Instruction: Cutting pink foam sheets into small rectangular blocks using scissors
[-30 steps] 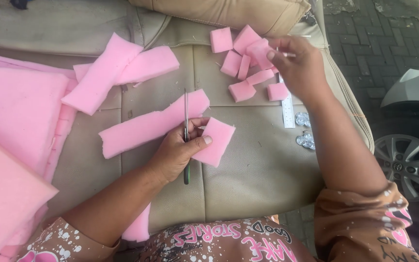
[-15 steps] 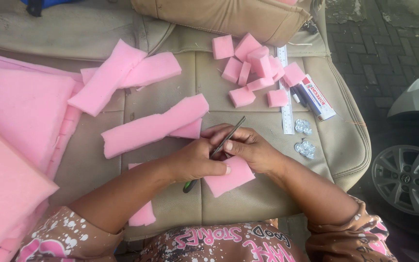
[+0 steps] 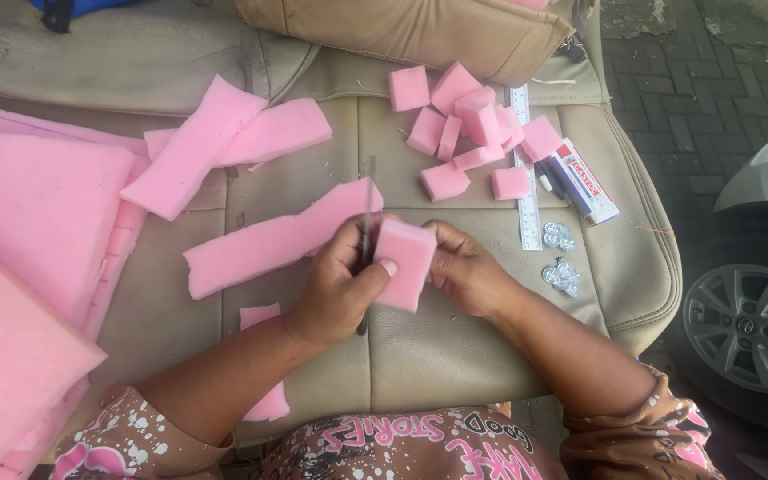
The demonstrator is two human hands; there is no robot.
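Note:
My left hand (image 3: 340, 289) grips a thin knife (image 3: 367, 200) upright, blade pointing away, with the thumb pressed on a pink foam block (image 3: 404, 262). My right hand (image 3: 464, 271) holds the same block from its right side. Both hands sit over a beige car seat cushion (image 3: 482, 356). A long pink foam strip (image 3: 264, 244) lies just left of and behind the left hand. A pile of small cut foam blocks (image 3: 468, 133) lies farther back to the right.
Large pink foam slabs (image 3: 33, 249) fill the left side, with two more strips (image 3: 224, 142) behind. A clear ruler (image 3: 526, 191), a glue box (image 3: 587, 182), pens and two foil wads (image 3: 560, 258) lie to the right. A car wheel (image 3: 744, 333) stands at the right edge.
My right hand came back from the pile of small blocks and took hold of the block. The block is now raised upright between both hands and the knife stands vertical.

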